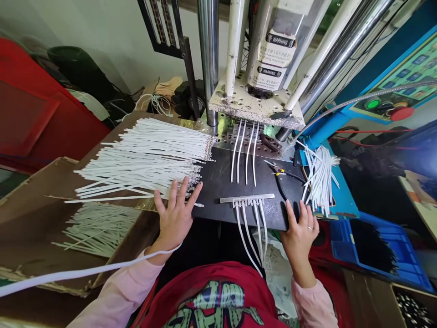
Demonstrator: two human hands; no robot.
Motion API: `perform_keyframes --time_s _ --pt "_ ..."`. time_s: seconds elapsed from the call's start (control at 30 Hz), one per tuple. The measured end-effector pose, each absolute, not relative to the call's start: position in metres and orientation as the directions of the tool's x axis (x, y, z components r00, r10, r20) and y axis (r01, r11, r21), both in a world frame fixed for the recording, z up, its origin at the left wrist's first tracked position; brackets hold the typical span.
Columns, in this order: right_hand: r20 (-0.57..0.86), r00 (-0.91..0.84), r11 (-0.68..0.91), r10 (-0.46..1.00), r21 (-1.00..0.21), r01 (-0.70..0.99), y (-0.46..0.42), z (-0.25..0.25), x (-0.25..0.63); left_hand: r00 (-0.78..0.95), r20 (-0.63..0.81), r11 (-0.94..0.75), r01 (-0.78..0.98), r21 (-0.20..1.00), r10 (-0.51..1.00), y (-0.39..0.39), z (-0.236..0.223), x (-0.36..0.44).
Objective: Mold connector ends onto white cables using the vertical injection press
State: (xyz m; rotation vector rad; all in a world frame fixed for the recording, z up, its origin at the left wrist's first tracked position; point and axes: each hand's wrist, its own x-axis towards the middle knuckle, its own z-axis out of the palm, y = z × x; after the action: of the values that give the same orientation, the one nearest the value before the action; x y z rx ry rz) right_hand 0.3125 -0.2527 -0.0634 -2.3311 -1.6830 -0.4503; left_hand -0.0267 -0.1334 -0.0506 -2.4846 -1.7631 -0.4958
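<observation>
My left hand lies flat with its fingers spread, at the near left corner of a black work plate and against the ends of a large fan of white cables. My right hand rests open on the plate's near right edge, holding nothing. Between the hands, a metal comb bar lies on the plate with several white cables hanging from it toward me. Several more cables run from the plate up into the mould under the press.
A press with steel columns and warning labels stands ahead. Small cutters lie at the plate's right. A white cable bundle sits on a blue stand. More cables lie on cardboard at left. A blue crate stands at lower right.
</observation>
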Motion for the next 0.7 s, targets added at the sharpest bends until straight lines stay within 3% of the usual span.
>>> perform_keyframes --time_s 0.2,0.33,0.4,0.5,0.6,0.7 --pt "0.362 0.286 -0.300 0.887 -0.018 0.954 -0.252 -0.061 0.309 0.310 0.286 -0.370 0.910 0.186 0.907 -0.135 -0.046 -0.024" --pt "0.279 0.273 -0.268 0.921 -0.057 0.962 -0.256 -0.056 0.317 0.379 0.243 -0.426 0.886 0.185 0.893 -0.136 -0.040 -0.033" --pt "0.223 0.229 -0.198 0.948 -0.150 0.969 -0.261 -0.047 0.324 0.463 0.191 -0.497 0.843 0.207 0.866 -0.134 -0.032 -0.045" --pt "0.150 0.114 -0.046 0.982 -0.394 0.918 -0.261 -0.028 0.327 0.595 0.127 -0.600 0.731 0.325 0.794 -0.125 -0.011 -0.057" --pt "0.209 0.038 0.080 0.977 -0.527 0.846 -0.244 -0.013 0.310 0.715 0.084 -0.652 0.574 0.495 0.694 -0.107 0.006 -0.045" --pt "0.362 0.008 0.179 0.932 -0.480 0.859 -0.217 -0.010 0.277 0.769 0.058 -0.675 0.520 0.523 0.637 -0.091 0.005 -0.010"
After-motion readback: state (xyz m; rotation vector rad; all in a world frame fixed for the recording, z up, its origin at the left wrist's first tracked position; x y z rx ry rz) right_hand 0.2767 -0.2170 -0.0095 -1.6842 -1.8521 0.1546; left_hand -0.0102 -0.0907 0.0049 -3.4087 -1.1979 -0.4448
